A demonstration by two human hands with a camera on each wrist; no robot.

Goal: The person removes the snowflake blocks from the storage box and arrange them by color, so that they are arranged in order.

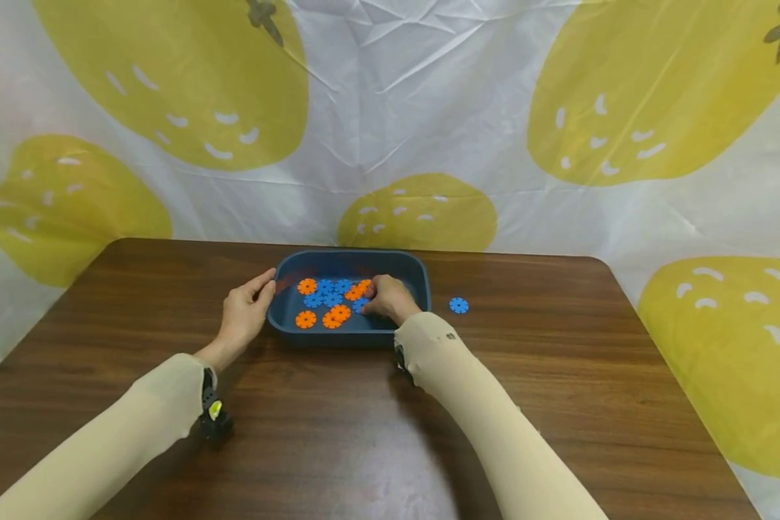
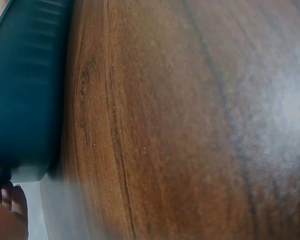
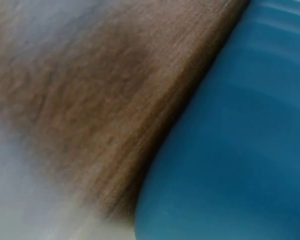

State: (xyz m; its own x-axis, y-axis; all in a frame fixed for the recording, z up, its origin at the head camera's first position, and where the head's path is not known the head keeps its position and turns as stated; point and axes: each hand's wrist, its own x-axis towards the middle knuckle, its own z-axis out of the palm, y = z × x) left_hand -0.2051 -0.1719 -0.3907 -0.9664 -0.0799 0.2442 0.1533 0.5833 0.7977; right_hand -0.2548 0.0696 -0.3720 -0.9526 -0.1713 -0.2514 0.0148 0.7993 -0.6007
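Note:
A dark blue rectangular basin (image 1: 349, 336) stands at the table's far side, with several orange and blue notched plastic discs lying in it. My left hand (image 1: 242, 315) holds the basin's left end, thumb and fingers at the rim. In the left wrist view, a few left fingertips (image 2: 18, 202) show at the basin's corner (image 2: 25, 100). My right hand (image 1: 392, 297) reaches over the near rim into the right half of the basin. Its thumb and fingers pinch a blue disc (image 1: 360, 305), beside an orange disc (image 1: 353, 293). The right wrist view shows only the basin's outer wall (image 3: 235, 135).
One blue disc (image 1: 458, 305) lies on the brown wooden table (image 1: 338, 433), just right of the basin. Behind the table's far edge hangs a white cloth (image 1: 416, 130) printed with yellow fruit.

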